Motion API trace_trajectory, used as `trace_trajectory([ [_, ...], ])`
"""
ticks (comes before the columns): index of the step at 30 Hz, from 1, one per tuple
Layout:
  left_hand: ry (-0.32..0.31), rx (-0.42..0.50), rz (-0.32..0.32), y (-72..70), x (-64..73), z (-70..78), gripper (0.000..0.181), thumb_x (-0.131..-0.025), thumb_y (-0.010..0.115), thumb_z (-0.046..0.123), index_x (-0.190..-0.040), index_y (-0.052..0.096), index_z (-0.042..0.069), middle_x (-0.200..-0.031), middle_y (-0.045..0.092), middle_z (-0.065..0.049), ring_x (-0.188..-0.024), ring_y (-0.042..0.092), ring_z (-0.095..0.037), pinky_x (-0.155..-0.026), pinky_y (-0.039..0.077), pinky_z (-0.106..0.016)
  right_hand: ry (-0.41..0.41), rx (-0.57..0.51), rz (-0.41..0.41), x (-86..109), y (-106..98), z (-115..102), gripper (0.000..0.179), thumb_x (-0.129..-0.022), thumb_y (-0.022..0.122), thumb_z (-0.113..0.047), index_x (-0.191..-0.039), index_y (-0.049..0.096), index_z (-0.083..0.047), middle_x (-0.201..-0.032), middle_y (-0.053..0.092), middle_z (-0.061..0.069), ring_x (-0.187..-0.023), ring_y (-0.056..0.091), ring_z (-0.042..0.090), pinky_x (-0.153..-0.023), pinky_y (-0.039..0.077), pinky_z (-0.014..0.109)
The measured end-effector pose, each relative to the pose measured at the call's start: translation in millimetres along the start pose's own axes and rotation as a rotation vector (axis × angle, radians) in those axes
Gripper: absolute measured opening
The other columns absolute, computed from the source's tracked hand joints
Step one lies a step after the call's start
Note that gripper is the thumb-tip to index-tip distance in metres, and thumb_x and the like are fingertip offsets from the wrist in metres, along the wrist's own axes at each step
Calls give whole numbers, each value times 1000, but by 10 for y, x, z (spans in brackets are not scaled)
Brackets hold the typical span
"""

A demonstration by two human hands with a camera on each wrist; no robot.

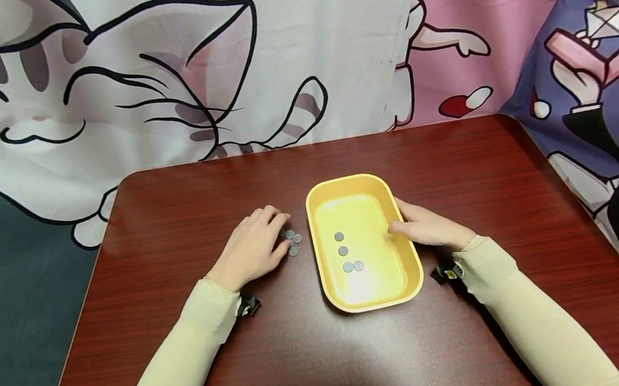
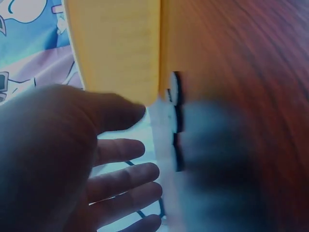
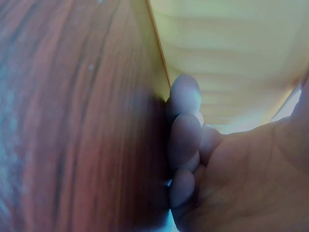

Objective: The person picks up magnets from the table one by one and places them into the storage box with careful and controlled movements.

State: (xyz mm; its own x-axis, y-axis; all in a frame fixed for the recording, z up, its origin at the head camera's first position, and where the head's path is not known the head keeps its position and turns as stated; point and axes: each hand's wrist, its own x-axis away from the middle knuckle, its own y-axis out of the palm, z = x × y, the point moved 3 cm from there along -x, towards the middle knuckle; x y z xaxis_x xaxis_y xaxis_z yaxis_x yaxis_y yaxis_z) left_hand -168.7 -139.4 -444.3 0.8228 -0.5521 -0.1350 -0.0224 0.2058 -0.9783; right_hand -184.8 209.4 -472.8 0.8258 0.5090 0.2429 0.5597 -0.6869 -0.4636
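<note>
A yellow rectangular tray [image 1: 364,209] stands on the table, with several small round grey discs [image 1: 343,250], coin-like, on the left part of its floor. My right hand [image 1: 427,226] grips the tray's right wall, thumb over the rim on the inner side and fingers outside, low by the table top. Left of the tray, more grey discs [image 1: 298,238] lie in a loose cluster. Over that cluster hovers my left hand [image 1: 250,248], fingers slightly bent, thumb and fingers apart. In the left wrist view, the discs [image 2: 175,118] lie beyond the fingertips, with nothing between thumb and fingers.
The dark red wooden table [image 1: 203,191] has rounded far corners. Behind it hangs a cartoon-printed curtain [image 1: 329,48] reaching the table's back edge. A dark wristband device [image 1: 249,304] sits on the left wrist, another dark device [image 1: 447,273] on the right.
</note>
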Motion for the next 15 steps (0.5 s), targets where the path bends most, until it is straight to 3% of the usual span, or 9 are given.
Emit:
trace_trajectory([
  [7, 12, 6, 11, 61, -5, -47, 27, -92, 72, 21, -117, 68, 10, -111, 59, -6, -98, 60, -28, -84, 54, -43, 0, 31, 5, -2, -4, -4, 72, -96, 56, -11, -160, 26, 1, -122, 68, 25, -88, 74, 19, -77, 60, 26],
  [15, 37, -16, 27, 102, -13, -63, 16, -91, 67, 9, -107, 67, 9, -104, 58, -7, -90, 59, -27, -78, 55, -41, 13, 26, 7, 7, 3, -9, 72, -96, 57, -12, -160, 26, 1, -124, 67, 25, -90, 74, 19, -78, 60, 28],
])
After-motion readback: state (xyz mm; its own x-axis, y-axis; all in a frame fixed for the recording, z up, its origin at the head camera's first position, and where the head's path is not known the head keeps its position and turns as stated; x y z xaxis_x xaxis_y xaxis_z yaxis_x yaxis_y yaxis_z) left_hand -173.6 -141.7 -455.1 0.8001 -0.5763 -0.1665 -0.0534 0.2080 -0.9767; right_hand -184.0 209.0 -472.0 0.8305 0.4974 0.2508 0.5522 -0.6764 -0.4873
